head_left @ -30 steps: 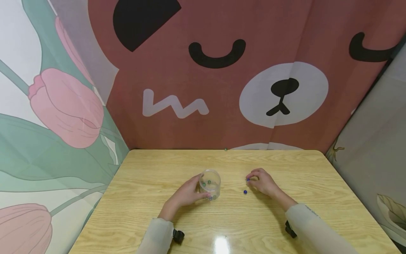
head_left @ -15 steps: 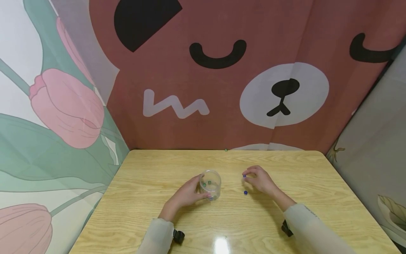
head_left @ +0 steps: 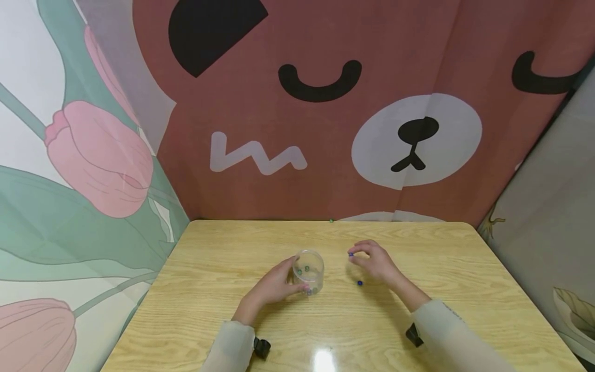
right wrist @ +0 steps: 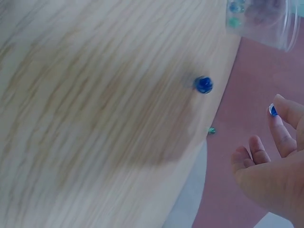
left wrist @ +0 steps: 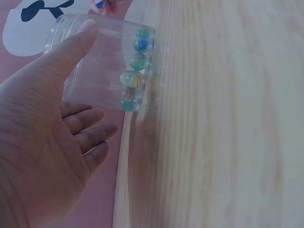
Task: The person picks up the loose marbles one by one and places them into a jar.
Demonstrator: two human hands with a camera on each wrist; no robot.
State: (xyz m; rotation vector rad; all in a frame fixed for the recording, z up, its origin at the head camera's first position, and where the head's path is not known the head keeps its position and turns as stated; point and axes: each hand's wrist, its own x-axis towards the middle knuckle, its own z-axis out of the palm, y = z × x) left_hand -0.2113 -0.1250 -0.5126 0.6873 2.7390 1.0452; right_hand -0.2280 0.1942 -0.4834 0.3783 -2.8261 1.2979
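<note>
My left hand [head_left: 277,281] holds a clear plastic jar [head_left: 309,268] upright on the table, thumb on the near side and fingers round the far side. Several glass marbles [left wrist: 138,61], green, blue and yellowish, lie on the jar's bottom. To the right of the jar, my right hand [head_left: 375,260] is raised above the table and pinches a blue marble [right wrist: 272,109] between thumb and index finger. Another blue marble [right wrist: 203,84] lies on the wood below that hand.
A green marble [head_left: 331,221] sits at the back edge of the wooden table [head_left: 209,310]. Behind the table hangs a printed bear cloth [head_left: 325,129], with a flower-print cloth [head_left: 97,155] at the left. Each wrist bears a small black device [head_left: 262,348].
My right hand has lifted the pinched blue marble off the table and moved it left, nearer the jar. The left hand and jar have stayed in place.
</note>
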